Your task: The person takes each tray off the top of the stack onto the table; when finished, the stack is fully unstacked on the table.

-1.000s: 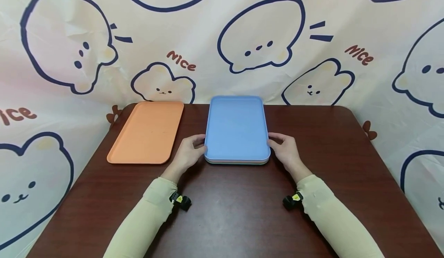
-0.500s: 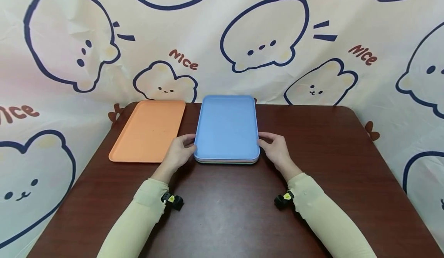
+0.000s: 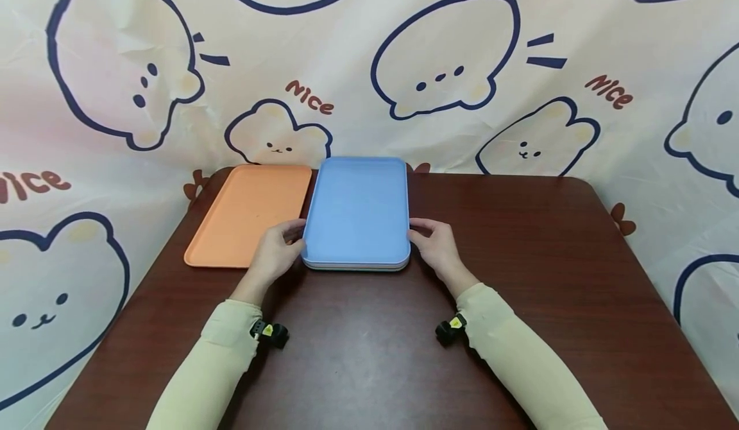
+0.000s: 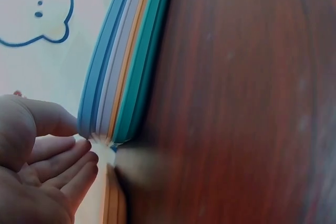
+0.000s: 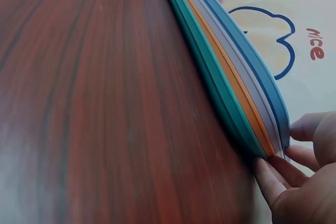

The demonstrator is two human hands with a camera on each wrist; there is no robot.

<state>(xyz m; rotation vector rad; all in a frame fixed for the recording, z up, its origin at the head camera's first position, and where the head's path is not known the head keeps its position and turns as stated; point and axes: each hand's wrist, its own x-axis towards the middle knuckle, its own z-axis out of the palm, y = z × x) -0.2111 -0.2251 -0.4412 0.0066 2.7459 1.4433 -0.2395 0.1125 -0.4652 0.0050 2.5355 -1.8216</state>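
Observation:
A stack of rectangular trays stands at the middle of the table, with a blue tray point(image 3: 358, 212) on top. Below it, in the left wrist view, come the edges of a pale lavender tray point(image 4: 116, 66), an orange tray point(image 4: 132, 45) and a green tray point(image 4: 140, 72). My left hand point(image 3: 274, 253) holds the stack's left side, thumb by the blue edge and fingers lower down. On the right side my right hand point(image 3: 439, 247) grips the stack, its fingers reaching the green tray's edge in the right wrist view.
A separate orange tray point(image 3: 248, 218) lies flat at the left, close beside the stack and partly behind my left hand. Everything rests on a dark brown wooden table point(image 3: 358, 346). A cream cloth with cartoon drawings point(image 3: 439, 51) hangs behind the table and along its sides.
Both hands have moved left together with the stack of trays, bringing it nearer to the separate orange tray. The orange tray stays in place; the head view has shifted slightly.

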